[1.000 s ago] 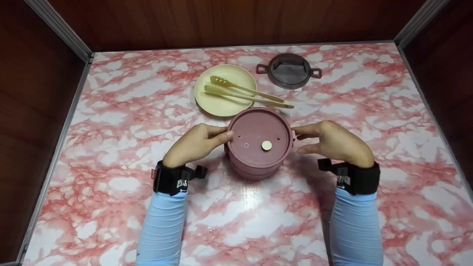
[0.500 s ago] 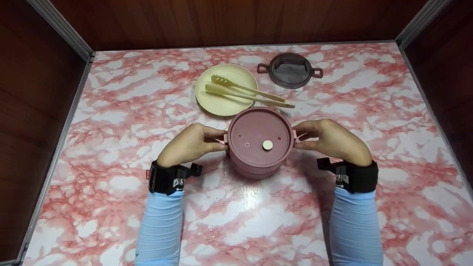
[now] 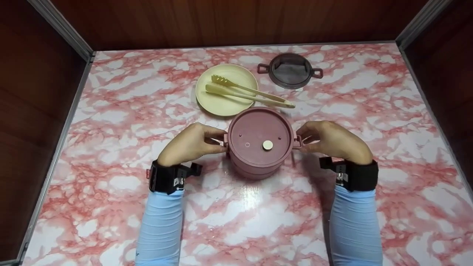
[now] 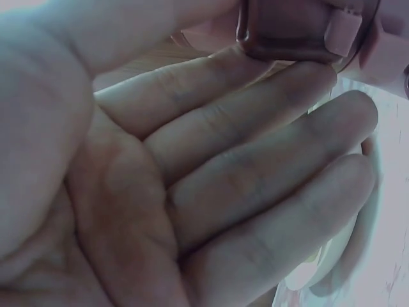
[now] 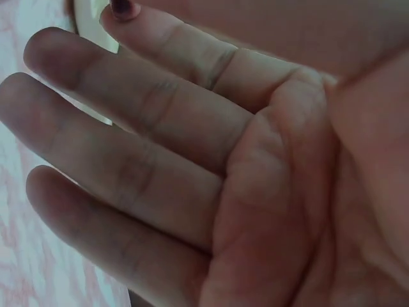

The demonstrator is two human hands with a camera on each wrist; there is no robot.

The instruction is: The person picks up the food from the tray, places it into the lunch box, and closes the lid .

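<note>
A dusky pink pot (image 3: pixel 257 170) stands in the middle of the table, topped by a flat lid (image 3: pixel 258 123) with a cream knob (image 3: pixel 267 145). At its left side my left hand (image 3: pixel 191 145) pinches the side handle (image 4: pixel 287 32) between thumb and index finger; the other fingers stretch below it in the left wrist view. My right hand (image 3: pixel 329 140) has thumb and fingertips at the right handle (image 3: pixel 297 142), pinching its outer end. In the right wrist view, only a dark tip of that handle (image 5: pixel 124 8) shows at the index fingertip, the thumb hiding the rest.
Behind the pot lies a pale yellow plate (image 3: pixel 212 105) with yellow tongs (image 3: pixel 258 96) across it, their end jutting past the rim. Farther back right is a dark two-handled glass lid (image 3: pixel 290 72). Wooden walls (image 3: pixel 236 24) enclose the table (image 3: pixel 122 221).
My left thumb has moved off the lid's edge down to the left handle. My right fingers closed in on the right handle, and the pink clip there no longer sticks out. The pot stays put.
</note>
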